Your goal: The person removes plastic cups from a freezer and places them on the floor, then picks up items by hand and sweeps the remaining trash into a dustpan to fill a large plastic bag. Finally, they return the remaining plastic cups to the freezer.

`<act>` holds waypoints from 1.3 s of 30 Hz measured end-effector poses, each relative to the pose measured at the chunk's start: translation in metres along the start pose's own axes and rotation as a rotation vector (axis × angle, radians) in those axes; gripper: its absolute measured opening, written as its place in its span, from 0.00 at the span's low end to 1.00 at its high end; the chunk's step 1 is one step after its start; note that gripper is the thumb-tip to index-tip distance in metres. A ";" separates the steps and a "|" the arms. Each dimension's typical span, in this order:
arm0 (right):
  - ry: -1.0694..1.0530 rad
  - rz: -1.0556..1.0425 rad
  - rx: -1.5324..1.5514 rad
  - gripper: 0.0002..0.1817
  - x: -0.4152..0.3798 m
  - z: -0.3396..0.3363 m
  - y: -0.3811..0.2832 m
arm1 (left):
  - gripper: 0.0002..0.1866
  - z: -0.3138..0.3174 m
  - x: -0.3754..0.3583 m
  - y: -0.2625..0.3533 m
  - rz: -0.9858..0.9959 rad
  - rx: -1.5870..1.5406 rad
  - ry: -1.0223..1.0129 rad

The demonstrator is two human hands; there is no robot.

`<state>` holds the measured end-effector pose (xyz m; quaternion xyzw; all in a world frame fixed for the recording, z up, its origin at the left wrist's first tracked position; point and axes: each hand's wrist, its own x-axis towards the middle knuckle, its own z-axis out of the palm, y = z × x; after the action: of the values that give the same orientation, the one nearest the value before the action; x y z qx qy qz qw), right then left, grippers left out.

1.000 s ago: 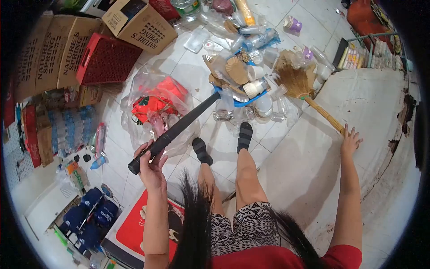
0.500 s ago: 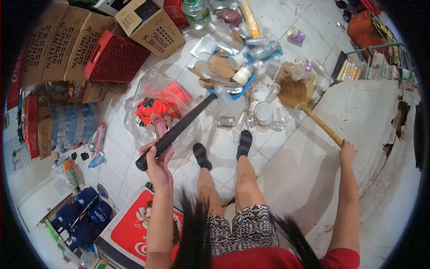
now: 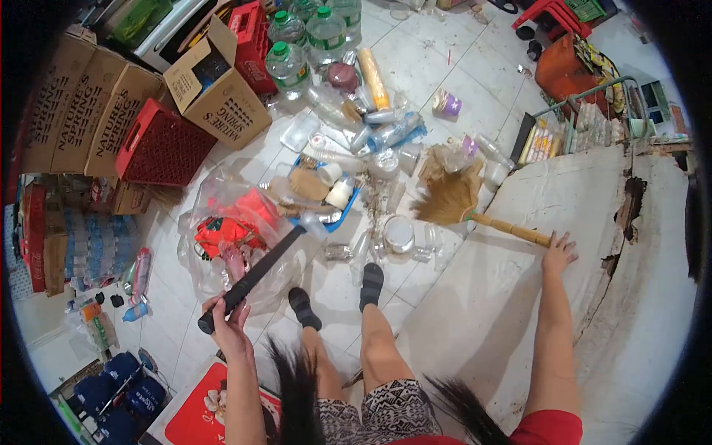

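My left hand (image 3: 231, 326) is closed around the black handle of a blue dustpan (image 3: 347, 206), near the handle's end. Brown crumpled pieces, white cups (image 3: 340, 194) and clear plastic lie heaped in the pan. My right hand (image 3: 559, 254) holds the end of a straw broom (image 3: 452, 199), some fingers loosely spread. The broom's bristles rest by brown paper and clear plastic cups on the floor. Between broom and dustpan lie a round white-lidded container (image 3: 399, 234), clear cups and fine dirt. A clear plastic bag (image 3: 200, 267) with red-orange contents lies under the dustpan handle.
Large green-capped bottles (image 3: 288, 70), a cardboard box (image 3: 222, 111) and a red crate (image 3: 165, 141) stand at the back left. A purple-white cup (image 3: 446, 102) lies on the tiles. A pale, broken-edged board (image 3: 534, 311) spans the right. A red cooler lid (image 3: 200, 411) is at front left.
The view has shifted, so most things sit further left and lower. The dustpan is lower relative to the floor litter, and the broom has turned nearer to level. My right fingers have spread more.
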<state>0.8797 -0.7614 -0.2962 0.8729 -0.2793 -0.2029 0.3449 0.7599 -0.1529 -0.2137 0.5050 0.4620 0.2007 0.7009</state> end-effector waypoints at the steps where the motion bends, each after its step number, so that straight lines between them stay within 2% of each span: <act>1: 0.004 0.008 0.005 0.28 -0.003 0.006 -0.001 | 0.09 0.001 0.000 -0.002 -0.017 -0.004 0.015; 3: 0.219 -0.068 0.123 0.35 -0.009 0.018 -0.003 | 0.09 0.007 -0.004 -0.004 -0.023 -0.006 0.029; 4: 0.215 -0.065 0.121 0.35 -0.013 0.022 -0.007 | 0.09 0.008 -0.005 -0.003 -0.031 0.000 0.051; 6: 0.554 -0.177 0.255 0.42 -0.021 0.029 -0.017 | 0.09 0.012 -0.007 -0.004 -0.057 -0.007 0.067; 10: 0.580 -0.256 0.227 0.47 -0.047 0.029 -0.040 | 0.09 0.017 -0.007 0.000 -0.070 -0.042 0.114; 12: 0.304 -0.148 0.248 0.51 -0.069 0.005 -0.055 | 0.09 0.013 -0.007 0.004 -0.103 -0.057 0.076; 14: 0.076 -0.209 0.530 0.55 -0.113 -0.046 -0.079 | 0.09 0.013 -0.003 0.004 -0.150 -0.101 0.060; 16: -0.023 -0.321 0.762 0.59 -0.162 -0.061 -0.124 | 0.10 0.023 -0.002 0.002 -0.175 -0.052 0.007; 17: -0.044 -0.461 0.787 0.63 -0.193 -0.078 -0.147 | 0.10 0.025 -0.003 -0.011 -0.135 -0.003 -0.105; 19: -0.007 -0.888 1.102 0.64 -0.253 -0.104 -0.193 | 0.14 0.064 -0.009 -0.003 -0.137 0.060 -0.039; 20: 0.040 -1.049 1.170 0.63 -0.283 -0.120 -0.218 | 0.12 0.079 -0.007 -0.009 0.000 0.153 0.011; 21: 0.161 -1.095 1.292 0.47 -0.310 -0.140 -0.241 | 0.12 0.088 -0.002 -0.018 0.026 -0.005 -0.110; 22: 0.211 -1.118 1.392 0.45 -0.331 -0.158 -0.261 | 0.14 0.097 0.001 -0.026 0.105 0.069 -0.099; 23: 0.218 -1.122 1.490 0.42 -0.347 -0.174 -0.275 | 0.14 0.107 -0.004 -0.025 0.025 0.045 -0.061; 27: 0.046 -0.996 1.776 0.32 -0.374 -0.204 -0.308 | 0.15 0.107 -0.014 -0.022 0.149 0.226 0.007; 30: -0.051 -0.898 1.940 0.25 -0.376 -0.218 -0.320 | 0.18 0.087 -0.015 -0.034 0.249 0.163 -0.092; 32: -0.090 -0.867 2.012 0.20 -0.369 -0.232 -0.321 | 0.21 0.070 -0.015 -0.004 0.243 -0.062 -0.334; 33: -0.102 -0.872 2.034 0.18 -0.366 -0.239 -0.319 | 0.21 0.050 -0.011 0.017 0.311 0.080 -0.435; 34: -0.110 -0.891 2.043 0.16 -0.363 -0.245 -0.313 | 0.21 0.029 -0.001 0.022 0.309 0.070 -0.415; 36: -0.087 -0.977 2.033 0.13 -0.357 -0.256 -0.293 | 0.16 -0.017 0.022 0.023 0.052 0.049 -0.630; 38: 0.083 -1.156 1.933 0.15 -0.354 -0.262 -0.267 | 0.13 -0.083 0.071 -0.025 0.367 0.566 -0.442; 39: -0.005 -1.237 2.033 0.14 -0.358 -0.270 -0.253 | 0.14 -0.117 0.089 -0.033 0.329 0.693 -0.311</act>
<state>0.8428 -0.2512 -0.2357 0.7323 0.1557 -0.0222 -0.6625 0.6980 -0.0387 -0.2896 0.8025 0.3039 0.0637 0.5095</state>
